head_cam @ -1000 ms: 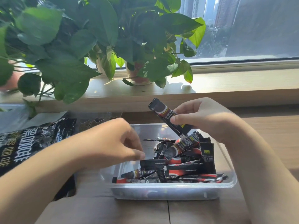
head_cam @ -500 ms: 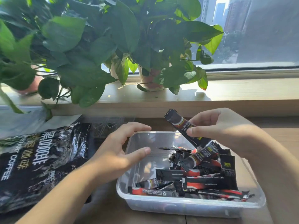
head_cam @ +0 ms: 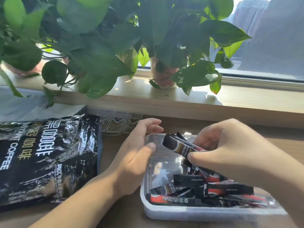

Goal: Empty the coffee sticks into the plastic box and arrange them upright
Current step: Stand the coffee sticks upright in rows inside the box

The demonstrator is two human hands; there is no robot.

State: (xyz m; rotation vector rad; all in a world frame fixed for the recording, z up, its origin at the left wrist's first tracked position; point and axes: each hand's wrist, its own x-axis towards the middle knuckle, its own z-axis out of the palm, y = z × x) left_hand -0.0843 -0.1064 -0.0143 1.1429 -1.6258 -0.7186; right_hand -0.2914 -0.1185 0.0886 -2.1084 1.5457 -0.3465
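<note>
Black-and-red foil coffee sticks (head_cam: 213, 190) lie flat and criss-crossed in the clear rectangular plastic box (head_cam: 164, 213), lower right of frame; none upright yet. R hand (head_cam: 230, 150), centre right, pinches one black stick (head_cam: 178, 146) btwn thumb and fingertips. The stick is tilted, its free end pointing upper left over the box's bare far-left part. L hand (head_cam: 136, 153), centre, is loosely spread in a C at the box's far-left corner, thumb by the left wall, fingers past the far rim, holding nothing.

Risks: w/ nothing to lean on, a stick stood in that bare part will prob. topple. The box looks shallow, so upright sticks could tip over the rim. A light box may skid on the wooden table (head_cam: 125, 216) if L hand isn't bracing it.

Hard to tell:
- whether L hand actually touches the wall
- whether R hand has 1 stick or 2 (blurred)
- the stick's lower end, hidden by R fingers
- the box's right side, behind the R forearm

Glossy black instant-coffee bag (head_cam: 46, 158), left, is cut off by the frame edge; can't tell if it's empty.
</note>
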